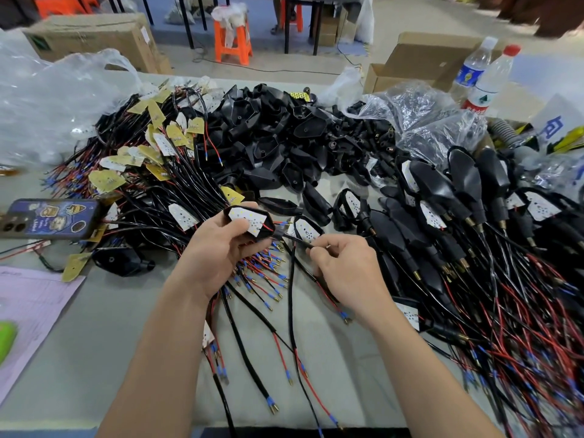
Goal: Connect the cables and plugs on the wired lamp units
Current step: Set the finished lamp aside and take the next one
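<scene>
Now, centre frame: my left hand point(218, 251) grips black plastic lamp shell with white LED board point(249, 221); fingers point(317, 249) of my right hand point(344, 267) pinch its black sheathed cable point(297, 240), running rightward.

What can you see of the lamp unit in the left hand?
The lamp unit is a black, plastic-looking shell, roughly a pointed oval. A white board with small dark dots is set in it, facing the camera. The left hand grips it, thumb over its lower edge. A thin red wire runs across the board's right end to where a black cable leaves. The right hand pinches that cable just beyond. The unit's back is hidden.
</scene>
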{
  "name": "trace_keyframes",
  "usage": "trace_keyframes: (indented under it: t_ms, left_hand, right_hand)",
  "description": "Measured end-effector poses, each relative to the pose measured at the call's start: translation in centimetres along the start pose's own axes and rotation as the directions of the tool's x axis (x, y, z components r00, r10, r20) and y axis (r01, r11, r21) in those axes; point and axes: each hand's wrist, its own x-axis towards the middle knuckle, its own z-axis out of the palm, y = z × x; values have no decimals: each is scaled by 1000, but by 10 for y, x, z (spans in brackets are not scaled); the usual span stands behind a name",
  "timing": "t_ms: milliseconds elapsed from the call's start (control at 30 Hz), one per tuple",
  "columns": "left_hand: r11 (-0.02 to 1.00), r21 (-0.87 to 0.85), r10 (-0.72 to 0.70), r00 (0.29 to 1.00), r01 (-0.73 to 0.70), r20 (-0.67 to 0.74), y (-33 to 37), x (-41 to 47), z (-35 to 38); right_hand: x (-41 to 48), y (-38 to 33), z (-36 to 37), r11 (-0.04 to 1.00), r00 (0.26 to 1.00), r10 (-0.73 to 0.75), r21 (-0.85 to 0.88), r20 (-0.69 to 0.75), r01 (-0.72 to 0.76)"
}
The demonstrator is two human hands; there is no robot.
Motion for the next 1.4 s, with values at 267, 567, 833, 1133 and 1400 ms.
trace_keyframes:
  t_ms: [267, 567, 833, 1133, 1400]
  left_hand:
    - [993, 53, 113, 989, -109, -94, 2, -11, -11]
    - [424, 906, 83, 996, 3, -42, 4, -23, -20]
    - [552, 834, -59, 997, -8, 50, -30, -30, 25]
    - [612, 790, 140, 980, 28, -144, -71, -31, 59]
    - [814, 579, 106, 967, 50, -232, -32, -18, 36]
  right_hand:
    - [12, -37, -13, 834, 894, -427, -441, -136, 332]
    - [40, -83, 13, 662, 807, -584, -627, -86, 411]
    - [46, -58, 26, 975, 995, -102, 196, -8, 102]
    - [32, -25, 27, 986, 1000, -14, 166, -12, 16]
    - [15, -4, 20, 998, 999, -31, 54, 29, 30]
